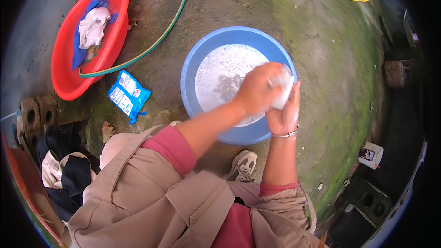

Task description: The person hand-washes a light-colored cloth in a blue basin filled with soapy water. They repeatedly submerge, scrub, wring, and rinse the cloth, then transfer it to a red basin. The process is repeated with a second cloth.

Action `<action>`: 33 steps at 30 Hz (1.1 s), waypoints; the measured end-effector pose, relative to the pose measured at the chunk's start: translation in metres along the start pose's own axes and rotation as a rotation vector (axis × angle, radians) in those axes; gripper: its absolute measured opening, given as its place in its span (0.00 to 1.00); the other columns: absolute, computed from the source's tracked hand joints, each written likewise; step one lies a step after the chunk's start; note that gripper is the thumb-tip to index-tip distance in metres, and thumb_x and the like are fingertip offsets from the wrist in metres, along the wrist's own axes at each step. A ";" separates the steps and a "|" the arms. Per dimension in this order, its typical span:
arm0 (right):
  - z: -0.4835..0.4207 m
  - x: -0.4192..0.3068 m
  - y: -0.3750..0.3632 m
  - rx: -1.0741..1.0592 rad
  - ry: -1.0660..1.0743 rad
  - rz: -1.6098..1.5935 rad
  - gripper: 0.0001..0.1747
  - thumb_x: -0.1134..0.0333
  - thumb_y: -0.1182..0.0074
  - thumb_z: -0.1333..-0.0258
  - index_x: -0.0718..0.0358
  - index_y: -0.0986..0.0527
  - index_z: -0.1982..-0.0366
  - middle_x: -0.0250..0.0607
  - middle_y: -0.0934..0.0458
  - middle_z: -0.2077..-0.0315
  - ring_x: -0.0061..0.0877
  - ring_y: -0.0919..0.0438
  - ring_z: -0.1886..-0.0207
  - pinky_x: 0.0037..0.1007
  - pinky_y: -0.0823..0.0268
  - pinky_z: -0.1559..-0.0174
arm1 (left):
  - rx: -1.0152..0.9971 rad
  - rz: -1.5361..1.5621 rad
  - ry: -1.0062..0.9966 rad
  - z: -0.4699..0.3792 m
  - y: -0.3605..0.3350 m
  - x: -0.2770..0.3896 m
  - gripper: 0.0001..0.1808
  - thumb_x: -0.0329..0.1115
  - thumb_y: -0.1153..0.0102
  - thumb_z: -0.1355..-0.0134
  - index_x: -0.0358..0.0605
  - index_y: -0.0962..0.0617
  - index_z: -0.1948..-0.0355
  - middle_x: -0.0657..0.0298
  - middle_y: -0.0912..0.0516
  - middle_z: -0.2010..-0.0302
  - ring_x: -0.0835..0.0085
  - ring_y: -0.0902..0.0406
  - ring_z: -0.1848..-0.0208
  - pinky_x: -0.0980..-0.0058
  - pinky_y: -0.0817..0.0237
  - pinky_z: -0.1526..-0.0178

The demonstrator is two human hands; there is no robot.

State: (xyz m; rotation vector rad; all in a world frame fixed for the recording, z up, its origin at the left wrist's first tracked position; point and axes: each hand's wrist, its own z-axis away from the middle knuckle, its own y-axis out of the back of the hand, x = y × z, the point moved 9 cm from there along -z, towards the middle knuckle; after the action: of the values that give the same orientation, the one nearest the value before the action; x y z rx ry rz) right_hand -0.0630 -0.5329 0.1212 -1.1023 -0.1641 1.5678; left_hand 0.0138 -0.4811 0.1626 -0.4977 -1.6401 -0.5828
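Observation:
A round blue plastic basin [193, 110] of sudsy water stands on the ground before me. Over its right side, both hands meet at a wet white cloth [284, 91]. My left hand [258, 88] comes across from the left, blurred, its fingers closed on the cloth. Beneath and to the right is my right hand [284, 117], palm up, the cloth resting against its palm and fingers; a metal bangle is at its wrist. Part of the cloth is hidden by my left fingers.
A red plastic tub [63, 65] at the upper left holds blue and pale pink cloths [93, 27]. A green hose [162, 38] runs into it. Near it lies a blue detergent packet [129, 93]. Dark clothes [74, 172] and hollow bricks [32, 112] are at the left, more bricks at right.

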 end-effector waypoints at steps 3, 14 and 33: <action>0.002 0.004 -0.007 -0.124 -0.018 -0.073 0.25 0.51 0.72 0.41 0.62 0.39 0.51 0.38 0.33 0.56 0.26 0.33 0.53 0.27 0.41 0.50 | 0.049 -0.543 -0.410 0.023 -0.016 0.042 0.13 0.34 0.48 0.53 0.45 0.28 0.65 0.53 0.32 0.52 0.57 0.34 0.53 0.70 0.40 0.56; 0.018 0.030 -0.017 -0.136 -0.070 0.388 0.28 0.48 0.66 0.45 0.66 0.38 0.55 0.41 0.30 0.61 0.27 0.28 0.63 0.26 0.32 0.69 | 0.366 0.474 0.570 0.002 0.041 -0.078 0.20 0.44 0.52 0.45 0.36 0.30 0.63 0.56 0.23 0.70 0.74 0.26 0.73 0.74 0.34 0.70; 0.003 0.037 -0.032 -0.394 -0.154 -0.079 0.24 0.52 0.66 0.43 0.62 0.38 0.52 0.39 0.36 0.51 0.31 0.39 0.46 0.33 0.51 0.43 | 0.162 -0.227 0.237 0.037 0.023 -0.021 0.26 0.33 0.52 0.50 0.47 0.40 0.48 0.50 0.34 0.54 0.57 0.35 0.53 0.65 0.42 0.52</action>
State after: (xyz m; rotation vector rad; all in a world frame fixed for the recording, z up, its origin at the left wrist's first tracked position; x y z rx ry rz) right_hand -0.0388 -0.4906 0.1228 -1.2575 -0.6355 1.5872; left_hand 0.0031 -0.4399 0.1400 -0.1185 -1.5104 -0.6436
